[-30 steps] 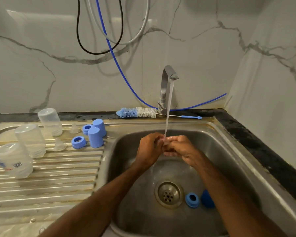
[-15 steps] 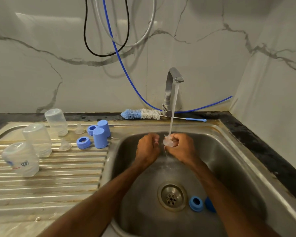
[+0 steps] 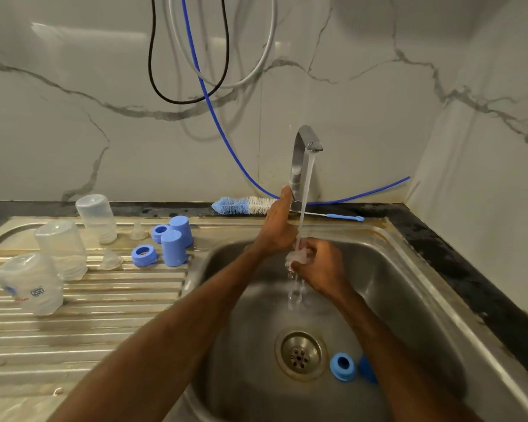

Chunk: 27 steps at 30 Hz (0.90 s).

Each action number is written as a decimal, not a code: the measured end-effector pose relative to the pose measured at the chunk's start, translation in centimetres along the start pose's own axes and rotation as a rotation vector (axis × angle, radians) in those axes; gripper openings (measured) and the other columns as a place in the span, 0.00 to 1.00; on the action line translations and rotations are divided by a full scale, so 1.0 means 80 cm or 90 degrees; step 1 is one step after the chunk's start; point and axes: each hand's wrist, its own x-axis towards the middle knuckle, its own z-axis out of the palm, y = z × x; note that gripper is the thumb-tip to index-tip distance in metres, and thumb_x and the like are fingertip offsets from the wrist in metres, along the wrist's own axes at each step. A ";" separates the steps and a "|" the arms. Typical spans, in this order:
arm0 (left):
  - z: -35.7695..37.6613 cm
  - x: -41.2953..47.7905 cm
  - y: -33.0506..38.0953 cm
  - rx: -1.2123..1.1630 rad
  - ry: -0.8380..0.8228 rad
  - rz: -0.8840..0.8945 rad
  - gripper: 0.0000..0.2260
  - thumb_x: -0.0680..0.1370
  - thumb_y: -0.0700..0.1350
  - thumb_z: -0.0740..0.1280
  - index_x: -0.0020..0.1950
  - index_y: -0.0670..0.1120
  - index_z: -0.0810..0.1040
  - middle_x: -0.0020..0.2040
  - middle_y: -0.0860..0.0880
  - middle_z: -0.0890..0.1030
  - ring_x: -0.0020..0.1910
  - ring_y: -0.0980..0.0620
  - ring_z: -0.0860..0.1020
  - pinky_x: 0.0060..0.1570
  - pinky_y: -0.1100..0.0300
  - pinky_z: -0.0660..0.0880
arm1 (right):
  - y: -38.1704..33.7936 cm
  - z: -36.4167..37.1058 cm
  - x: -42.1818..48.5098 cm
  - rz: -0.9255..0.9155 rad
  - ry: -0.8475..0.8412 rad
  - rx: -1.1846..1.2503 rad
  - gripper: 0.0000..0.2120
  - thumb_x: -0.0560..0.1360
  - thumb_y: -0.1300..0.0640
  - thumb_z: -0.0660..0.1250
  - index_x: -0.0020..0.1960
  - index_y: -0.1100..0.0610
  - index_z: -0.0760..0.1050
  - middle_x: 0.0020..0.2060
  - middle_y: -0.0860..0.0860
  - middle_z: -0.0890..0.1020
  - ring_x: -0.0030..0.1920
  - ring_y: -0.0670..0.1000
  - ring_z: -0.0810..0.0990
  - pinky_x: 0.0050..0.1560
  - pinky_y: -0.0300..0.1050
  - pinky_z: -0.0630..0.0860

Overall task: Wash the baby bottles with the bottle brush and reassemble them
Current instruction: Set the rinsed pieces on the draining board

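Left hand: your left hand (image 3: 276, 228) is raised to the tap (image 3: 301, 166). Its fingers are straight and pressed together, and the fingertips (image 3: 285, 191) touch the tap's stem just above its base.
Right hand: your right hand (image 3: 322, 266) is over the sink basin (image 3: 403, 287), its fingers curled round a held nipple (image 3: 296, 257) of clear silicone.
Water: the water stream (image 3: 306, 196) falls from the spout onto the held nipple and spills down below your right hand.
In the basin: a sink ring (image 3: 342, 367), blue, lies just right of the drain (image 3: 301, 354). A blue sink cap (image 3: 367, 369) lies beside it, partly hidden by your right forearm.
Drainboard (image 3: 89, 330): three clear bottles stand mouth-down, the far bottle (image 3: 96, 217), middle bottle (image 3: 61, 249) and near bottle (image 3: 31, 283).
Loose parts: right of the bottles sit a far nipple (image 3: 138, 231), a near nipple (image 3: 111, 259), a far ring (image 3: 160, 233), a near ring (image 3: 144, 255), a far cap (image 3: 181, 229) and a near cap (image 3: 173, 248).
Bottle brush (image 3: 244, 205): it lies on the ledge behind the sink with its bristles left of the tap. Its thin handle ends in a blue tip to the right of the tap.
Wall: a blue hose (image 3: 220, 129) and a black cable (image 3: 165, 97) hang against the marble.
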 end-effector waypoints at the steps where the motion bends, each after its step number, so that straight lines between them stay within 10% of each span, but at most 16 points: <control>1: 0.001 0.004 0.000 0.013 -0.012 0.010 0.45 0.76 0.28 0.66 0.84 0.46 0.44 0.83 0.43 0.56 0.81 0.43 0.57 0.77 0.50 0.59 | 0.000 0.000 0.001 0.004 0.003 -0.005 0.09 0.72 0.58 0.76 0.52 0.53 0.83 0.39 0.41 0.83 0.41 0.40 0.81 0.35 0.25 0.71; 14: -0.026 -0.081 -0.023 0.193 -0.109 0.014 0.37 0.78 0.38 0.69 0.83 0.48 0.55 0.81 0.44 0.61 0.80 0.44 0.58 0.78 0.45 0.59 | -0.005 -0.001 0.003 0.104 -0.097 -0.017 0.16 0.64 0.61 0.83 0.49 0.54 0.82 0.42 0.49 0.86 0.44 0.47 0.85 0.48 0.43 0.82; 19: -0.048 -0.136 -0.044 0.298 -0.121 0.016 0.22 0.79 0.39 0.67 0.73 0.48 0.73 0.71 0.46 0.75 0.72 0.46 0.70 0.69 0.50 0.70 | -0.020 0.004 -0.005 0.023 -0.126 -0.099 0.05 0.71 0.60 0.77 0.45 0.53 0.87 0.38 0.46 0.87 0.42 0.44 0.84 0.47 0.39 0.80; 27: -0.114 -0.180 -0.071 0.389 -0.038 -0.063 0.07 0.78 0.45 0.68 0.55 0.47 0.81 0.54 0.46 0.83 0.55 0.45 0.81 0.52 0.49 0.80 | -0.055 0.028 -0.022 0.007 -0.173 -0.133 0.14 0.66 0.54 0.81 0.51 0.50 0.84 0.44 0.47 0.87 0.46 0.46 0.85 0.52 0.44 0.80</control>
